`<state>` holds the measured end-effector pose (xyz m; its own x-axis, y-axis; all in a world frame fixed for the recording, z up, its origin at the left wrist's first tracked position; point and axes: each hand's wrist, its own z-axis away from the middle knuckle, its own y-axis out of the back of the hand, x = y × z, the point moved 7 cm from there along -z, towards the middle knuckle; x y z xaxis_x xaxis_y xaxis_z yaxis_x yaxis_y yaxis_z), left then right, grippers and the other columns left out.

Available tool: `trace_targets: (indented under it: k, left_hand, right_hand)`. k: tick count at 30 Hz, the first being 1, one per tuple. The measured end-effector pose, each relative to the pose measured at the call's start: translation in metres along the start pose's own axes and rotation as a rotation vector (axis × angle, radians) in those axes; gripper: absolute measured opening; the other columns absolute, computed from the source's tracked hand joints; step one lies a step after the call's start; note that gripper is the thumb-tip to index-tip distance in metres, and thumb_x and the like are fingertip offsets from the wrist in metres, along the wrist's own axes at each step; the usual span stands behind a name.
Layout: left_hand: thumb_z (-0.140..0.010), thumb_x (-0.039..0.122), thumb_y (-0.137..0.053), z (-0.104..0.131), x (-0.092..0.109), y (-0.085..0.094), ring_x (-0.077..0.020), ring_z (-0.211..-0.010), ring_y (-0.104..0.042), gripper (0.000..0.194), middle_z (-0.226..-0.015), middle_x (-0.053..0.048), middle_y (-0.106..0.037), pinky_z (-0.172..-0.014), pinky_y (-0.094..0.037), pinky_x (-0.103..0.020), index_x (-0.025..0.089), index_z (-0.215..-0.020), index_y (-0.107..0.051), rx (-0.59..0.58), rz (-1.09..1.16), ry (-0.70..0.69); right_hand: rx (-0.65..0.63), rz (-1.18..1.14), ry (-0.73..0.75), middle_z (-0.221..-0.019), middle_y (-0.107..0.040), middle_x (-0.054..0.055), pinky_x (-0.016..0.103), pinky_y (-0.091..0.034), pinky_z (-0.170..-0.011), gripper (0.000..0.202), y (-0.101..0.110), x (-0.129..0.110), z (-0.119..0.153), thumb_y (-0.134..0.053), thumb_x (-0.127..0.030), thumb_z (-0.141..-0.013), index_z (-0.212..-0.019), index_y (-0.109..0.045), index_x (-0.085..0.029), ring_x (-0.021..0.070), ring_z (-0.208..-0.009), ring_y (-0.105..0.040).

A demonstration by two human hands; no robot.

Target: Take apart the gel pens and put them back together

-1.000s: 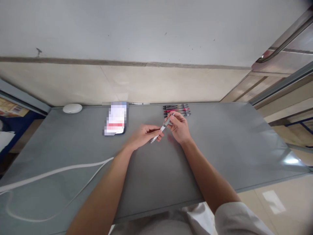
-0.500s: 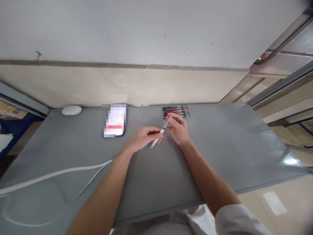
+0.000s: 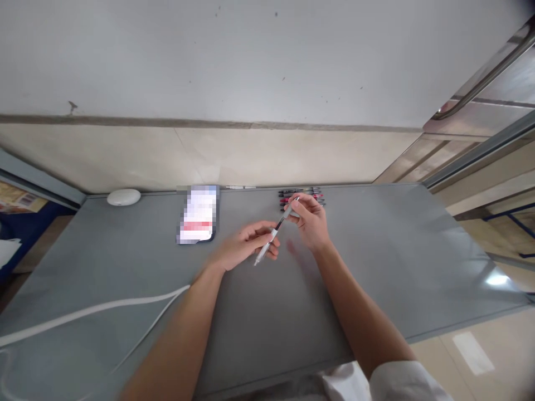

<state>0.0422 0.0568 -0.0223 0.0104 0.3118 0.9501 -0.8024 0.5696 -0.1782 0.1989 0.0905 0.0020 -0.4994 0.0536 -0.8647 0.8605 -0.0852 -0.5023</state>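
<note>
Above the grey table [image 3: 376,250] I hold a pen at a slant in two parts. My left hand [image 3: 242,245] is closed on its white, see-through barrel [image 3: 263,254], which points down and toward me. My right hand [image 3: 312,223] pinches the grey upper part [image 3: 288,211] between thumb and fingers. A thin dark length, which looks like the refill [image 3: 280,223], shows in the gap between the parts. Just behind my right hand lies a row of several pens [image 3: 288,193], black and red, partly hidden by the fingers.
A phone [image 3: 199,209] with a lit, blurred screen lies left of my hands. A white rounded case [image 3: 123,197] sits at the back left. White cables [image 3: 104,306] cross the left side of the table. Behind the table stands a wall [image 3: 267,156].
My hands have moved slightly apart along the pen. The grey upper part has slid away from the barrel, and more of the dark length is bared. The view has tilted up slightly.
</note>
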Motion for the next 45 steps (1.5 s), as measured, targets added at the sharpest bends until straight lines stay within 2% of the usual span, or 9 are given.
trace_targets:
  k: [8,12,18,21,24,29,35,41,45]
  left_hand:
    - [-0.087,0.042,-0.062,0.001,0.0,0.01,-0.0221,-0.084,-0.069,0.037,-0.097,-0.007,-0.067,-0.083,-0.053,-0.042,0.022,-0.118,-0.057,0.031,0.018,0.016]
    - [-0.086,0.039,-0.063,0.001,0.001,0.017,-0.0213,-0.085,-0.069,0.035,-0.097,-0.006,-0.067,-0.084,-0.053,-0.041,0.022,-0.116,-0.057,0.051,0.057,0.004]
    - [-0.087,0.037,-0.063,0.002,0.006,0.031,-0.0203,-0.086,-0.069,0.031,-0.097,-0.006,-0.068,-0.083,-0.052,-0.038,0.021,-0.113,-0.057,0.141,0.088,-0.027]
    - [-0.087,0.037,-0.063,0.004,0.009,0.035,-0.0208,-0.085,-0.069,0.032,-0.098,-0.006,-0.068,-0.083,-0.052,-0.038,0.021,-0.113,-0.057,0.184,0.083,-0.029]
    - [-0.087,0.037,-0.062,0.005,0.011,0.037,-0.0203,-0.085,-0.069,0.032,-0.099,-0.006,-0.069,-0.081,-0.051,-0.037,0.021,-0.114,-0.056,0.211,0.064,-0.035]
    - [-0.087,0.037,-0.062,0.004,0.011,0.037,-0.0197,-0.084,-0.068,0.033,-0.099,-0.006,-0.069,-0.08,-0.051,-0.036,0.021,-0.115,-0.055,0.23,0.049,-0.04]
    - [-0.086,0.039,-0.063,0.004,0.012,0.036,-0.0202,-0.085,-0.068,0.036,-0.099,-0.007,-0.069,-0.082,-0.051,-0.037,0.02,-0.115,-0.056,0.231,0.041,-0.04]
    - [-0.086,0.039,-0.064,0.003,0.012,0.034,-0.0199,-0.084,-0.068,0.037,-0.1,-0.007,-0.069,-0.081,-0.052,-0.038,0.02,-0.116,-0.056,0.23,0.037,-0.04]
    - [-0.085,0.041,-0.064,0.002,0.016,0.031,-0.0205,-0.084,-0.068,0.037,-0.101,-0.007,-0.068,-0.083,-0.054,-0.041,0.02,-0.115,-0.057,0.243,0.032,-0.063]
  right_hand:
    - [0.05,0.023,0.097,-0.08,-0.061,-0.004,0.02,-0.056,-0.057,0.019,0.001,-0.027,-0.023,-0.078,-0.029,-0.068,-0.081,-0.064,-0.025,0.0097,-0.071,-0.064]
    - [0.033,0.161,0.182,-0.081,-0.063,-0.004,0.025,-0.059,-0.062,0.019,0.003,-0.026,-0.035,-0.078,-0.031,-0.068,-0.081,-0.065,-0.026,0.0111,-0.071,-0.065]
    - [-0.257,0.807,0.454,-0.091,-0.071,0.002,0.029,-0.058,-0.074,0.014,-0.016,-0.012,-0.04,-0.069,-0.035,-0.079,-0.088,-0.07,-0.025,0.0146,-0.077,-0.068]
    - [-0.408,1.126,0.653,-0.1,-0.073,0.002,0.026,-0.055,-0.079,0.015,-0.023,-0.005,-0.037,-0.058,-0.028,-0.088,-0.093,-0.071,-0.026,0.014,-0.086,-0.069]
    - [-0.537,1.309,0.75,-0.105,-0.074,-0.001,0.025,-0.053,-0.08,0.021,-0.026,0.005,-0.035,-0.052,-0.023,-0.091,-0.097,-0.072,-0.029,0.0135,-0.092,-0.069]
    - [-0.667,1.296,0.711,-0.109,-0.073,-0.001,0.031,-0.051,-0.092,0.021,-0.026,0.016,-0.034,-0.056,-0.026,-0.088,-0.1,-0.072,-0.033,0.0177,-0.106,-0.067]
    - [-0.708,1.34,0.644,-0.109,-0.073,0.0,0.033,-0.051,-0.091,0.021,-0.023,0.02,-0.033,-0.058,-0.032,-0.086,-0.102,-0.071,-0.033,0.0198,-0.11,-0.065]
    - [-0.653,1.237,0.617,-0.107,-0.074,-0.001,0.036,-0.05,-0.095,0.017,-0.022,0.011,-0.031,-0.062,-0.031,-0.083,-0.096,-0.073,-0.034,0.0208,-0.112,-0.064]
    - [-0.504,1.021,0.58,-0.101,-0.075,0.0,0.036,-0.051,-0.094,0.013,-0.023,-0.007,-0.021,-0.069,-0.031,-0.078,-0.09,-0.075,-0.033,0.0198,-0.102,-0.068]
